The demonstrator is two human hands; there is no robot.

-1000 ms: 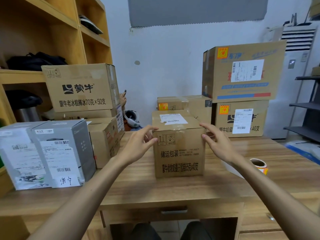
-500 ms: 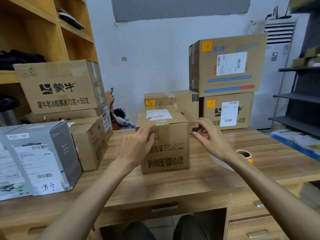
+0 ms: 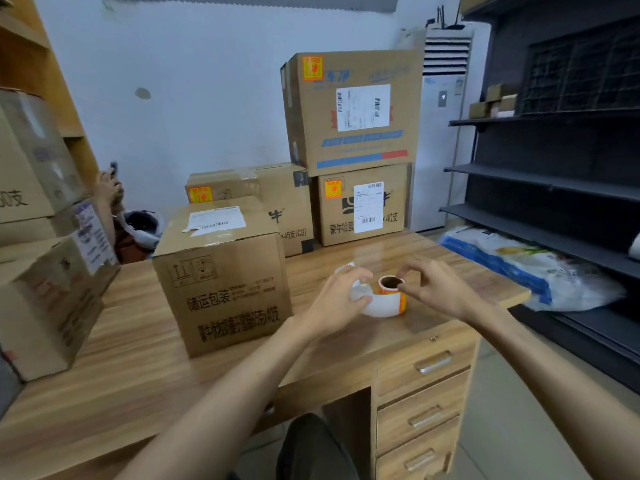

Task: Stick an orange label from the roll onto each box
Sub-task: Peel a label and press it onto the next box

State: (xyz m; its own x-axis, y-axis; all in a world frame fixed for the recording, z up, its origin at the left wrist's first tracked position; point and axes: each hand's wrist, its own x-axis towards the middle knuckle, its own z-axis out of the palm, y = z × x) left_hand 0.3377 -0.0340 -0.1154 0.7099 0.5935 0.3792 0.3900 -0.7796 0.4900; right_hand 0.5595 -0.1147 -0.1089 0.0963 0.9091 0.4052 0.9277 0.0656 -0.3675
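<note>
Leaving the box [image 3: 221, 271], both hands now on label roll [image 3: 390, 296]

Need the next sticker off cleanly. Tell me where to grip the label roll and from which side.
Grip the label roll by its cardboard core rim, coming down from above with the right hand: it stands on end, open core facing up. The left hand takes the loose white backing strip curling off its left side.

Both hands [image 3: 341, 299] left box [image 3: 225, 271], now at label roll [image 3: 389, 296].
</note>
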